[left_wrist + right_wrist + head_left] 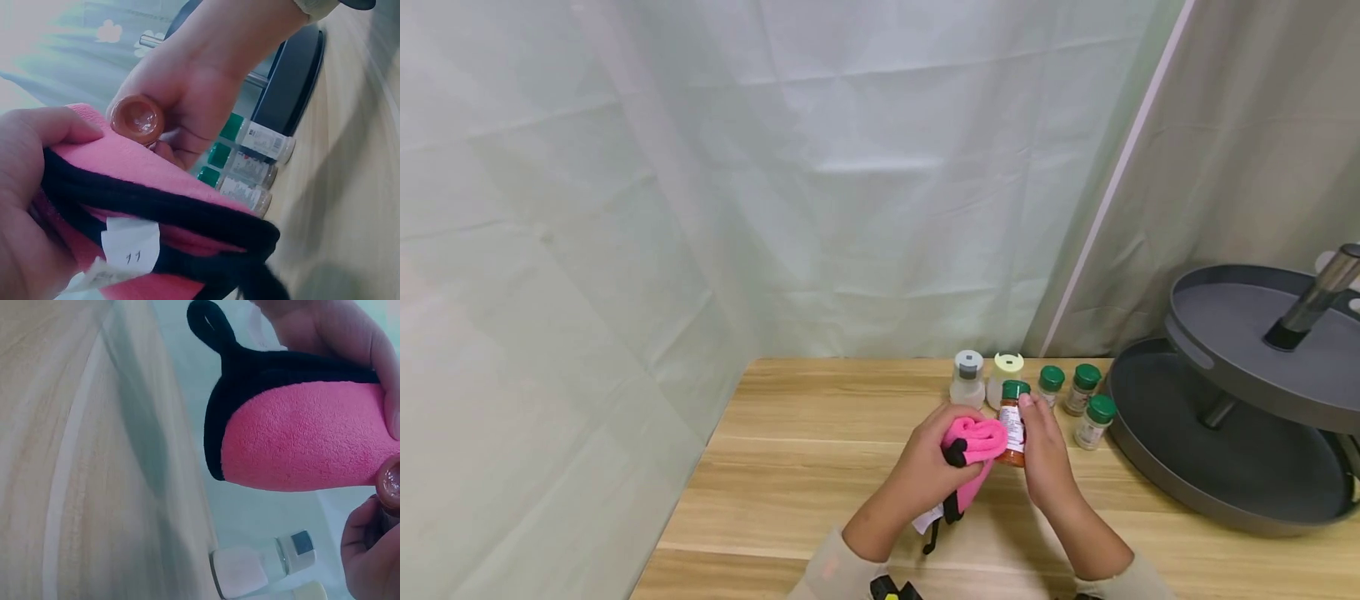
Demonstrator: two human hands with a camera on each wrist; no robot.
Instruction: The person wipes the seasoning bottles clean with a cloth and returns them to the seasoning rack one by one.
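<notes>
Left grip: cloth | right grip: jar | shakers behind, bottles beside tray

Head cam: bright, diffuse light, white sheen on pale curtain; R-side taupe curtain dimmer. Wrist cams hazier, bluish, low contrast; L wrist near blown out top-left. Soft-edged shadows on wood tabletop. Glare spot on spice jar base; small label txt unreadable.

A wood-grain table carries a dark two-tier tray, three green-capped jars and two pale-capped bottles.
</notes>
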